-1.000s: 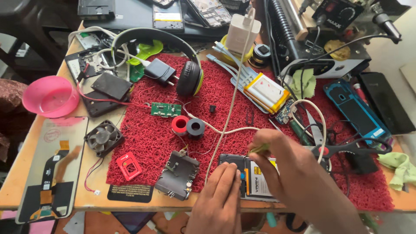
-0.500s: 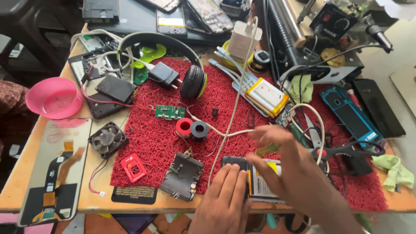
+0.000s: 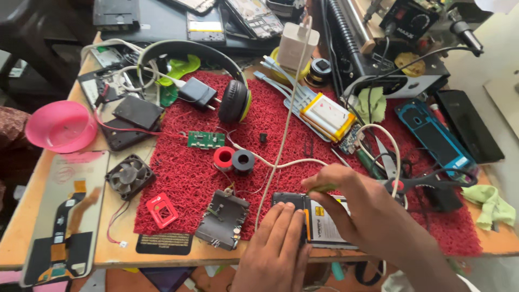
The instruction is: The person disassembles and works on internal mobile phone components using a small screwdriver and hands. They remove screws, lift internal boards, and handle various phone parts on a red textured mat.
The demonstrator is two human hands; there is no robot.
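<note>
Two hands on the opened phone (image 3: 316, 221) at lower centre: left hand (image 3: 278, 243) flat, pinning it, right hand (image 3: 357, 208) pinching a green-handled tool (image 3: 324, 188); looks light, rigid, fragile—hold by edges.

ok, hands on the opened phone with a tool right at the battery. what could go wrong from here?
1. The right hand holds a green-handled tool over the opened phone; a slip could gouge its battery.
2. The phone sits at the table edge, held only by the left hand; it could slide off.
3. A white cable runs beside the hands and might snag.
</note>
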